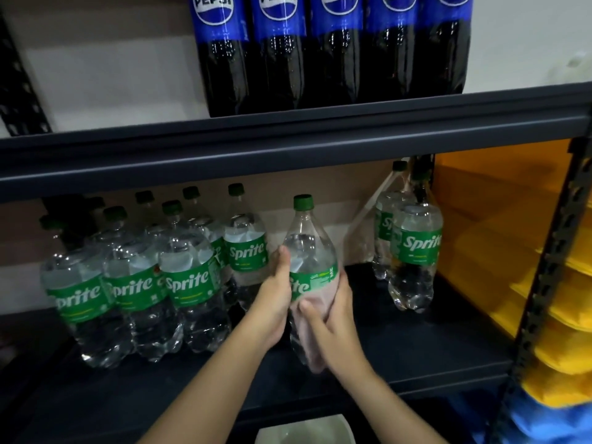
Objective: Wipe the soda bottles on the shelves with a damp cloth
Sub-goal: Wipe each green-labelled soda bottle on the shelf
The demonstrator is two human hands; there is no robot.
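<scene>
Basin (304,431) sits nearest; my left hand (275,293) grips the bottle (307,248), right hand (333,318) clasps the cloth (312,315) against it; advise wiping fully round, bottle steadied

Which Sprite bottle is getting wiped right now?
Look at the lower shelf, under the Pepsi row. In the gap between two Sprite groups stands one bottle. Only it has both hands on it and a pink cloth.

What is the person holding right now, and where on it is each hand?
A Sprite bottle: the left hand grips its side at the label, while the right hand presses a pink cloth round its lower body.
</scene>
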